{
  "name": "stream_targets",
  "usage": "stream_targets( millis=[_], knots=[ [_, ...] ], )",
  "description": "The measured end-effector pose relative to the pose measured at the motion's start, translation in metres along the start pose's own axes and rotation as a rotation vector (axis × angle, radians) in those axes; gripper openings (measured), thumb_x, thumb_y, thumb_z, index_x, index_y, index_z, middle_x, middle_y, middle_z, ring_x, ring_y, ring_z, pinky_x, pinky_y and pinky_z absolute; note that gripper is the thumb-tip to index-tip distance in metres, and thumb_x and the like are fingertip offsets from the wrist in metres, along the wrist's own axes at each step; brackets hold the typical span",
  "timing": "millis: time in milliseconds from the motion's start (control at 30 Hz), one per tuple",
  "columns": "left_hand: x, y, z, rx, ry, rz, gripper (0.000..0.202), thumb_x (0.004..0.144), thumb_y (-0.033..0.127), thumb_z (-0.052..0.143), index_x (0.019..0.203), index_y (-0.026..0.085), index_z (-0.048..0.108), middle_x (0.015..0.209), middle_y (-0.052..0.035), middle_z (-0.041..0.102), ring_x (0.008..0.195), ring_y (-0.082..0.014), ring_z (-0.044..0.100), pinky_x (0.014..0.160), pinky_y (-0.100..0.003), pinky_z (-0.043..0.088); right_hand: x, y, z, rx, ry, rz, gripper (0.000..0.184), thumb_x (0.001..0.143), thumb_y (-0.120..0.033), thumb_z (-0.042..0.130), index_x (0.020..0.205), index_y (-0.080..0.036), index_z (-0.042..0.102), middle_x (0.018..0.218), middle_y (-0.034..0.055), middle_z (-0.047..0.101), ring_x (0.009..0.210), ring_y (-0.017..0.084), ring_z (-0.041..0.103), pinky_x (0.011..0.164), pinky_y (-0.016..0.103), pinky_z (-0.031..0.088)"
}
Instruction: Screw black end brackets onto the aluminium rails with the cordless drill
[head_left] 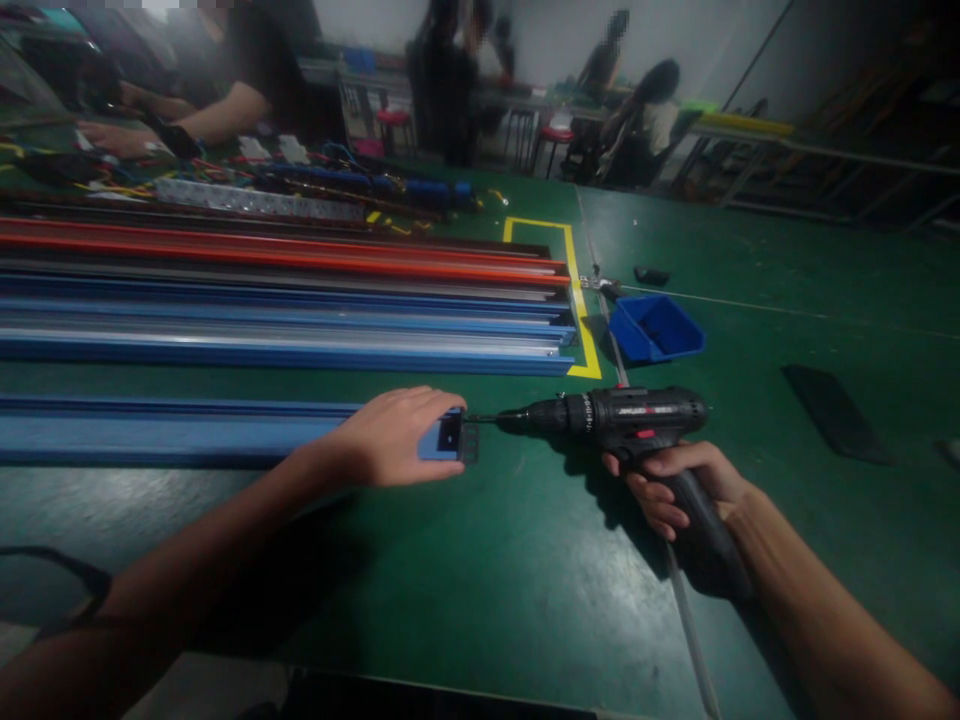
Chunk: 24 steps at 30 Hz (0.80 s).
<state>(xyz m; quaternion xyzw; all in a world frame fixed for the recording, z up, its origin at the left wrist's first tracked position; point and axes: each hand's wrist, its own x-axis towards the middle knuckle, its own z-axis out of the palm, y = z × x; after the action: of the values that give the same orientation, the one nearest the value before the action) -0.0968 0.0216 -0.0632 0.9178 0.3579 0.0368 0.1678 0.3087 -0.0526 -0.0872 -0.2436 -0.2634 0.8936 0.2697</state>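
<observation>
My left hand (405, 435) is closed around the right end of a long blue metal profile (180, 435) that lies on the green table. A small black end cap (470, 443) sits at that end, just past my fingertips. In my right hand (690, 490) is a black cordless drill (630, 412), gripped by its handle and pointing left. Its long thin bit (487, 418) reaches the upper part of the end cap; whether it sits on a screw is too small to tell.
Behind lie several blue and orange profiles (300, 325) beside a yellow tape outline (589, 345). A blue parts bin (660, 330) stands behind the drill, and a flat black piece (832, 410) lies at right. At the far left a co-worker's hand (120, 140) is among wires.
</observation>
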Motion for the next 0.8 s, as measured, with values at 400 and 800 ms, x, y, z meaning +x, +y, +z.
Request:
stream_targets(
  millis=[400, 800],
  knots=[
    [0.0001, -0.0013, 0.0026, 0.025, 0.002, 0.016, 0.070, 0.090, 0.064, 0.060, 0.142, 0.017, 0.051, 0.135, -0.0148, 0.064, 0.124, -0.0325, 0.062, 0.106, -0.046, 0.048, 0.0013, -0.0011, 0.0041, -0.003, 0.042, 0.026, 0.028, 0.092, -0.021, 0.059, 0.114, -0.005, 0.063, 0.065, -0.0009, 0.058, 0.047, 0.011, 0.058, 0.057, 0.030, 0.062],
    [-0.0015, 0.0040, -0.0018, 0.006, 0.025, 0.041, 0.075, 0.092, 0.061, 0.062, 0.151, 0.021, 0.038, 0.148, -0.0126, 0.055, 0.134, -0.0305, 0.056, 0.111, -0.045, 0.044, -0.0005, 0.0008, 0.0012, -0.005, 0.111, 0.056, 0.029, 0.088, -0.023, 0.063, 0.112, -0.006, 0.065, 0.062, -0.0013, 0.058, 0.042, 0.011, 0.054, 0.052, 0.029, 0.060]
  ],
)
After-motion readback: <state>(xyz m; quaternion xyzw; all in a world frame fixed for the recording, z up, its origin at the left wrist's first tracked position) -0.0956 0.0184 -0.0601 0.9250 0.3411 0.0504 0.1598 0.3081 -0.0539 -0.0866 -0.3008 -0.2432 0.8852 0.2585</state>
